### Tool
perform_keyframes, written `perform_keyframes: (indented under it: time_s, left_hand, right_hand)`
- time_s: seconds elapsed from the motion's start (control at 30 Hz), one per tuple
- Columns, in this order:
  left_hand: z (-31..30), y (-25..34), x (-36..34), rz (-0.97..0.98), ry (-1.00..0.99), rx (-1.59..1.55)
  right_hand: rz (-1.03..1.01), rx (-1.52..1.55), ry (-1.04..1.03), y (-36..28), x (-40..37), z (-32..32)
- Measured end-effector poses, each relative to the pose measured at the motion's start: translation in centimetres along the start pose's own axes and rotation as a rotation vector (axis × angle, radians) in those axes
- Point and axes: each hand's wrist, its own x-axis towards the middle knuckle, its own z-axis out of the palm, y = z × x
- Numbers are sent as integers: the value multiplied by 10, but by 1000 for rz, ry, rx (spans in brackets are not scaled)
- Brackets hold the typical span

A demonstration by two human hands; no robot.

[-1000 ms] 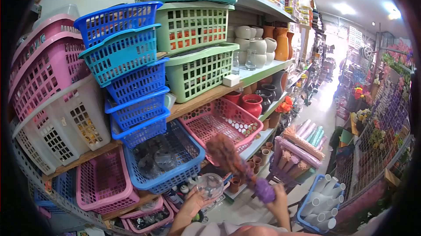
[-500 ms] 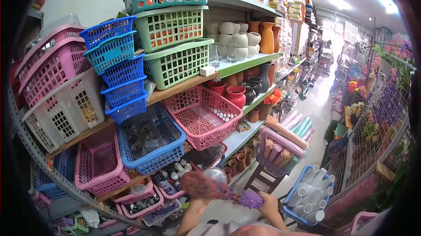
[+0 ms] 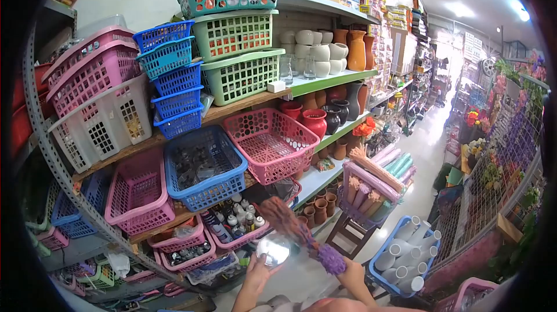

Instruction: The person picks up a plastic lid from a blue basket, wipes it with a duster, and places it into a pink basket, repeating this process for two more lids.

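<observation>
My left hand is closed around a shiny, clear, round glass vessel with a bright glare on it. In my right hand is a duster, gripped at its purple end. Its reddish-brown strands point up and to the left, smeared by motion, and pass close above the glass vessel. Behind my left hand stands a pink basket of small bottles.
Shelves on the left carry a blue basket, a pink basket and pots. A blue crate of white vases stands at right, beside a purple basket of rolls on a stool. A wire rack lines the aisle.
My left hand and the glass vessel have come lower and into clearer view, away from the duster's strands. The duster has tilted more steeply. The camera view has shifted slightly.
</observation>
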Motion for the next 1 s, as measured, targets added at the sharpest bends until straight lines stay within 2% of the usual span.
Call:
perform_keyframes:
  time_s: [0.03,0.1,0.13,0.17,0.23,0.27,0.3,0.37,0.4,0.43,0.5,0.53,0.57,0.63,0.7,0.73,0.77,0.8,0.87,0.9,0.97,1.0]
  left_hand:
    - [2,1,-1,8,-15,-3]
    - [-10,2,6,-48,-94,89]
    - [-12,-2,9,-40,13,16]
    - [-3,3,9,-41,13,20]
    - [10,11,6,48,-40,216]
    - [10,10,7,22,-15,222]
    - [10,10,6,27,-22,216]
    - [5,14,3,5,-76,280]
    - [1,13,5,32,-90,324]
    - [-2,9,2,102,-123,348]
    - [1,9,4,313,-191,542]
    - [1,12,3,318,-194,551]
    - [1,14,0,323,-194,672]
    - [11,30,-10,330,-196,794]
    - [38,65,-22,468,-323,1279]
    - [32,68,-15,583,-428,1417]
    - [30,70,-14,586,-428,1419]
    - [29,71,-14,607,-465,1478]
    - [27,74,-12,666,-537,1557]
    - [28,72,-12,667,-538,1555]
    - [35,66,-16,860,-222,1387]
    - [23,55,-12,860,-225,1389]
  right_hand:
    - [-1,2,2,1,-3,1]
    - [-168,77,-87,1,-10,5]
    - [-143,-6,-113,2,-10,9]
    - [-141,-2,-113,3,-6,14]
    - [111,32,28,5,0,20]
    - [147,24,24,-4,5,14]
    - [142,19,32,-4,8,15]
    - [102,269,93,-5,18,24]
    - [284,494,-134,-15,22,17]
    - [269,500,-124,-25,27,17]
    - [365,886,-384,-49,31,23]
    - [362,1126,-560,-61,34,20]
    - [361,1133,-560,-76,36,15]
    - [295,1475,-744,-100,42,6]
    - [340,1553,-760,-107,48,11]
    - [382,1601,-720,-112,50,13]
    - [425,1649,-680,-116,52,15]
    - [483,1498,-626,-117,54,20]
    - [429,1551,-615,-129,52,23]
    - [378,1600,-602,-133,51,23]
    - [412,1625,-616,-111,56,48]
    - [440,1653,-628,-103,56,56]
